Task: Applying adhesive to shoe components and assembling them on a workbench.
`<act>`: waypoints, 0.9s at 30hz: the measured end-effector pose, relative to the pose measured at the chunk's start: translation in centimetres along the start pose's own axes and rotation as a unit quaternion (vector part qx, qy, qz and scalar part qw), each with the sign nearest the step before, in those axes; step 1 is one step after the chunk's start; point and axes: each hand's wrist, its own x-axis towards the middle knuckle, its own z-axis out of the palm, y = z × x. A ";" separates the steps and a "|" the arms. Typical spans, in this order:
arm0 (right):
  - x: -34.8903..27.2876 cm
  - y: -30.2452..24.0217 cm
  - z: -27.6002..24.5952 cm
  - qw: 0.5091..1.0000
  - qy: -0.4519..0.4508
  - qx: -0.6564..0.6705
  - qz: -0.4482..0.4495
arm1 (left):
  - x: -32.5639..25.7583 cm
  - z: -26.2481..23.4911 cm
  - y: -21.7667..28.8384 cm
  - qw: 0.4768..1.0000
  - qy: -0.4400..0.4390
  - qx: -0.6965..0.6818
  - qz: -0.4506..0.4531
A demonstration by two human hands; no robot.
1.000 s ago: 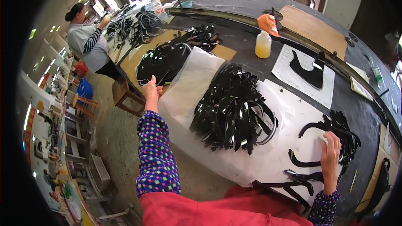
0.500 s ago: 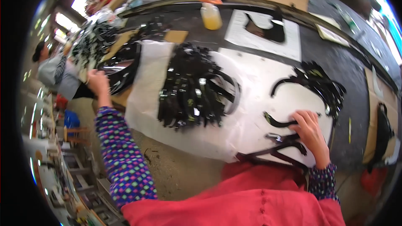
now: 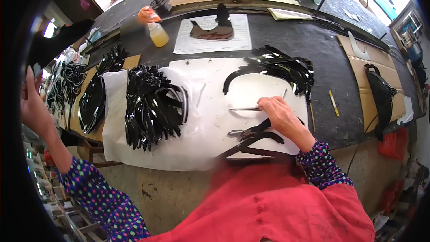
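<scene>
My right hand (image 3: 282, 118) is closed over the white board (image 3: 204, 69), its fingertips pinching a thin, pale-looking strip (image 3: 244, 109) with a dark lower edge. A thin pointed piece sticks up beside those fingers; its kind is unclear. Below the hand lie several flat black strips (image 3: 251, 145), some crossing. Beyond it sits a fanned bunch of curved black strips (image 3: 286, 69). My left hand (image 3: 36, 110) is raised at the far left, fingers stretched upward, with no held thing visible. A large dark shape (image 3: 62, 38) close by cannot be made out.
A thick pile of glossy black strips (image 3: 150, 107) lies on translucent sheeting (image 3: 114, 139). More black bundles (image 3: 94, 103) rest on cardboard to the left. Farther back are a spray bottle (image 3: 158, 34) with yellow liquid and a printed sheet (image 3: 186, 45) under a dark cutout. A yellow marker-like stick (image 3: 333, 103) lies right.
My view has swung right. My left hand has moved outward to the far left and up. The curved black strip near my right fingers now appears as a thin pale strip in their pinch.
</scene>
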 end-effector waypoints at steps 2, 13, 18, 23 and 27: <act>-0.6 0.4 -2.2 0.997 0.068 0.022 0.031 | -1.7 1.3 5.2 0.999 -0.040 0.009 0.013; -12.1 9.8 -12.5 0.942 0.168 -0.252 0.143 | -11.7 10.2 18.4 0.926 -0.357 -0.123 -0.017; -13.6 12.4 -13.3 0.905 0.184 -0.348 0.160 | -10.5 11.2 19.7 0.923 -0.265 -0.020 0.278; -12.9 11.5 -12.2 0.911 0.185 -0.314 0.194 | -13.4 7.9 23.2 0.849 -0.309 -0.038 0.427; -8.3 7.8 -8.8 0.953 0.193 -0.138 0.187 | -20.4 7.4 21.0 0.721 -0.397 -0.100 0.559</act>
